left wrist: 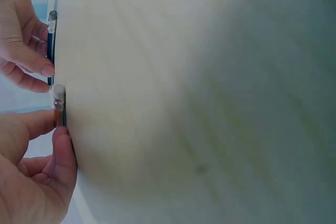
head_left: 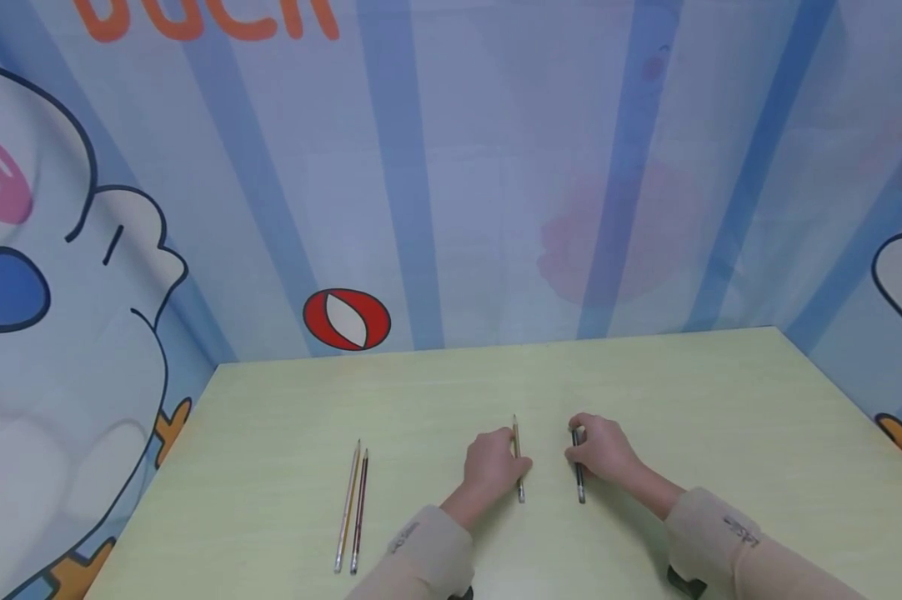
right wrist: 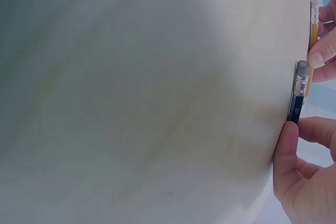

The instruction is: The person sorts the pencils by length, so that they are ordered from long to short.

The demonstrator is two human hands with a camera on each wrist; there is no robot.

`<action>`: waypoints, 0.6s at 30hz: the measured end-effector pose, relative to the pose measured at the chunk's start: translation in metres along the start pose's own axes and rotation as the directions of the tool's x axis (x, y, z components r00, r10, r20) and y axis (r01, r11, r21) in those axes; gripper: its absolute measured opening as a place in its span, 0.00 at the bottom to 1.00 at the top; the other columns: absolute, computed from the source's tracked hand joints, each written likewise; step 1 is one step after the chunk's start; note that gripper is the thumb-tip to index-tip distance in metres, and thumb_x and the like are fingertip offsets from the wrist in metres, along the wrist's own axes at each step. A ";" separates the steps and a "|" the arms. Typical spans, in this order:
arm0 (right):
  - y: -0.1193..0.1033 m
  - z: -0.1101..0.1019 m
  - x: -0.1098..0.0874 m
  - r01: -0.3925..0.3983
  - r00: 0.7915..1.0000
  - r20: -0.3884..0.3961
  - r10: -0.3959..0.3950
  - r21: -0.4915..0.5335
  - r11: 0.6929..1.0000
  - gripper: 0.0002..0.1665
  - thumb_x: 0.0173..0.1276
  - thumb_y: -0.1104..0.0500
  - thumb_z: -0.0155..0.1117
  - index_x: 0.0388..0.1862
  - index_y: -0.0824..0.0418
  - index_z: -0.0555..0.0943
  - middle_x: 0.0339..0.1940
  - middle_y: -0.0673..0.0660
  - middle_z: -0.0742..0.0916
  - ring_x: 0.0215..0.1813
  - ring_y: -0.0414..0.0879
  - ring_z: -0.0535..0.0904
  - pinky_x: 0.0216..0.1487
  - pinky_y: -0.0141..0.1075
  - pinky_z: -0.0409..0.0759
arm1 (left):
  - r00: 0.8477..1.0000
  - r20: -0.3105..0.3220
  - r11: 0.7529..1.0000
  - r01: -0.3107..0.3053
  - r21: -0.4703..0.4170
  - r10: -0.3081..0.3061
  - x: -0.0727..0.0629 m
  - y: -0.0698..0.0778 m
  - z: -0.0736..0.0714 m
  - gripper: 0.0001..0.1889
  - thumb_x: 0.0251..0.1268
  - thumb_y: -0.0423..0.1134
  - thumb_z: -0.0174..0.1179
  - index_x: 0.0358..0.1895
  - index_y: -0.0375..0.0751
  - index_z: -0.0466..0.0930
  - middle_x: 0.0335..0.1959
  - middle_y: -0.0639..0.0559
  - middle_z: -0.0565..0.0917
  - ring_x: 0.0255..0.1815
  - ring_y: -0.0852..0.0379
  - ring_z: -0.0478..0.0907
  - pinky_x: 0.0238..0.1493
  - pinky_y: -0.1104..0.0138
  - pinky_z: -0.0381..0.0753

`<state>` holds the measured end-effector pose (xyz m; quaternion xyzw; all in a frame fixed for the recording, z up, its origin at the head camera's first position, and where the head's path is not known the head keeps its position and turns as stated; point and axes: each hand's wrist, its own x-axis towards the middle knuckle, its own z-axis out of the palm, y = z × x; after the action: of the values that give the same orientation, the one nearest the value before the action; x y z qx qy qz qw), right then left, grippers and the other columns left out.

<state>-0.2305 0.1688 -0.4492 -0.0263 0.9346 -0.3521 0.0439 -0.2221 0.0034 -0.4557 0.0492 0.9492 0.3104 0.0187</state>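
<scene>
Near the middle of the table, my left hand pinches a yellow pencil between thumb and fingers. The pencil's tip points away from me, its white eraser end toward me. To the right, my right hand pinches a black pencil that lies about parallel, with a gap between the two. Its grey eraser and silver ferrule face me, plain in the right wrist view; the far end is hidden by the fingers. Both pencils are at the tabletop.
Two more pencils lie close together at the left, one yellowish and one dark red, tips pointing away. Behind the table hangs a blue striped backdrop with cartoon figures along the sides.
</scene>
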 end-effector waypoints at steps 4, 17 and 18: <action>-0.001 0.000 0.000 -0.005 1.000 0.002 0.005 0.000 1.000 0.22 0.49 0.69 0.61 0.46 0.72 0.72 0.18 0.54 0.80 0.15 0.40 0.72 0.17 0.30 0.71 | 1.000 -0.008 0.999 -0.008 0.039 0.008 0.001 0.001 0.001 0.10 0.46 0.39 0.64 0.28 0.39 0.75 0.15 0.55 0.71 0.13 0.62 0.63 0.14 0.74 0.60; -0.002 -0.001 0.000 -0.036 0.999 0.006 0.036 -0.001 0.999 0.23 0.49 0.70 0.59 0.47 0.71 0.72 0.19 0.55 0.80 0.15 0.40 0.73 0.16 0.29 0.72 | 1.000 0.005 0.996 -0.017 0.084 0.017 -0.002 0.004 -0.001 0.10 0.47 0.34 0.60 0.18 0.42 0.67 0.11 0.56 0.64 0.11 0.62 0.59 0.12 0.74 0.57; -0.002 -0.001 0.000 -0.038 0.999 0.006 0.038 -0.002 0.999 0.23 0.49 0.70 0.59 0.48 0.71 0.72 0.19 0.55 0.80 0.15 0.40 0.73 0.16 0.29 0.72 | 1.000 0.006 0.997 -0.019 0.081 0.018 -0.002 0.004 -0.001 0.10 0.47 0.34 0.60 0.18 0.42 0.67 0.11 0.56 0.64 0.11 0.62 0.59 0.12 0.74 0.57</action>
<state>-0.2303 0.1677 -0.4468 -0.0096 0.9350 -0.3504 0.0533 -0.2194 0.0059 -0.4521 0.0595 0.9604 0.2716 0.0162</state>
